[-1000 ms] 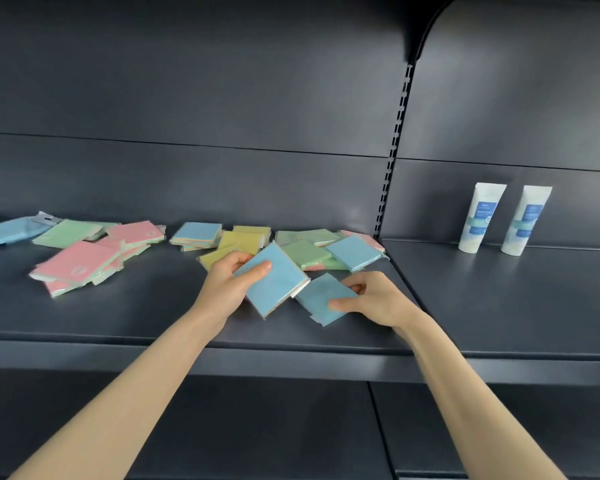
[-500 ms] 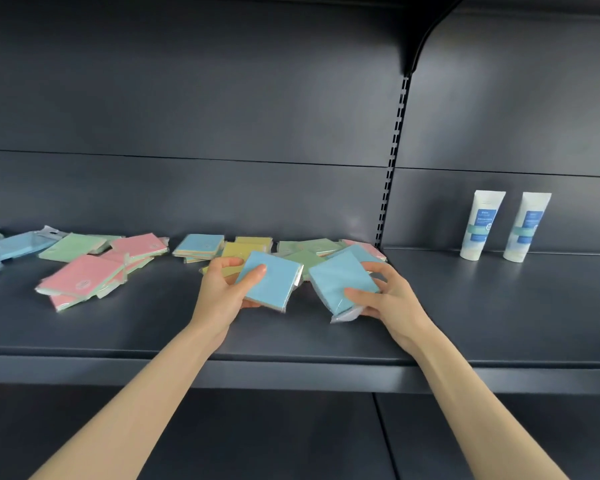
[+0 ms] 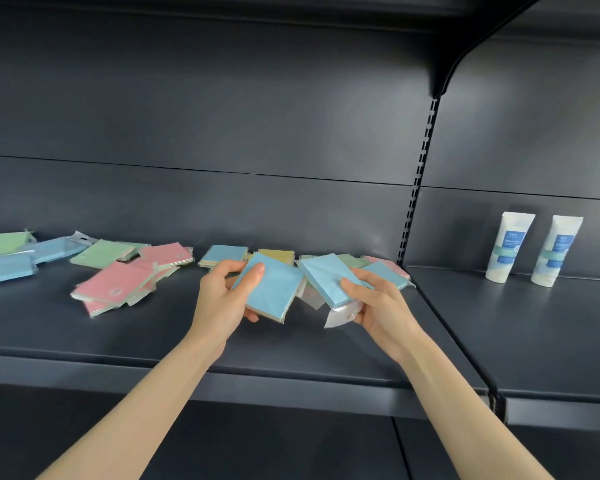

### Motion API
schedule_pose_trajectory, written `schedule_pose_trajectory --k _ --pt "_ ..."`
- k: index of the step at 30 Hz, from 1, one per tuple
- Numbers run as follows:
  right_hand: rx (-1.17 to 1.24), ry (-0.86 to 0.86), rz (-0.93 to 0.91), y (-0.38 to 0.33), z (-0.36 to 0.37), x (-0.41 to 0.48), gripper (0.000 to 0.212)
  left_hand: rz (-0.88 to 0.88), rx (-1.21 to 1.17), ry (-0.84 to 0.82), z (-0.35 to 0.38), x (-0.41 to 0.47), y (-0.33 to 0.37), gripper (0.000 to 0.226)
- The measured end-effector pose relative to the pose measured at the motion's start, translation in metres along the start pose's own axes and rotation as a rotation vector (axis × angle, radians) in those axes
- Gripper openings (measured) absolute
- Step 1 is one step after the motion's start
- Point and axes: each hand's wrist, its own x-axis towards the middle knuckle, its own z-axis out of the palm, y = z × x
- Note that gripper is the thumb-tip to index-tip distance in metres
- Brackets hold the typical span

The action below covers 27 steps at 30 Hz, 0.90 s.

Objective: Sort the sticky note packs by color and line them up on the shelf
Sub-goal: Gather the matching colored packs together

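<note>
My left hand (image 3: 219, 299) grips a blue sticky note pack (image 3: 271, 292), tilted and lifted above the dark shelf (image 3: 153, 334). Beside it my right hand (image 3: 374, 306) holds a second blue pack (image 3: 326, 278) by its lower edge, its clear wrapper tab hanging below. Behind both hands lies a loose heap of packs: blue (image 3: 222, 254), yellow (image 3: 276, 255), green and pink. Farther left a pink pile (image 3: 115, 287) lies on the shelf, with a green pack (image 3: 101, 252) and blue packs (image 3: 7, 268) near the left edge.
Two white tubes with blue labels (image 3: 508, 245) stand upright at the back of the right-hand shelf bay. A slotted upright post (image 3: 416, 188) divides the two bays. A lower shelf level runs beneath the front edge.
Both hands have lifted their blue packs off the shelf and raised them, tilting them toward me. The right pack, earlier flat on the shelf, now hangs in the air.
</note>
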Motion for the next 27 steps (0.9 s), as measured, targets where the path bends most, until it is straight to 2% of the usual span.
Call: schedule_pose_trajectory --k 5,13,17,22,27 --pt "-0.029 0.007 -0.004 0.005 0.026 0.011 0.016 0.007 0.060 -0.057 -0.028 0.009 0.000 0.014" --pt "-0.066 0.039 -0.096 0.018 0.104 0.036 0.043 -0.011 -0.009 -0.074 -0.104 0.037 0.004 0.008" --pt "-0.059 0.116 -0.145 0.028 0.142 0.048 0.035 -0.027 0.005 -0.107 -0.146 0.057 0.009 0.017" --pt "-0.131 0.188 -0.152 0.046 0.182 0.053 0.037 -0.039 0.119 -0.204 -0.191 0.079 0.006 0.021" --pt "-0.282 0.288 -0.166 0.045 0.194 0.059 0.037 0.031 0.241 -0.286 -0.199 0.109 0.003 0.025"
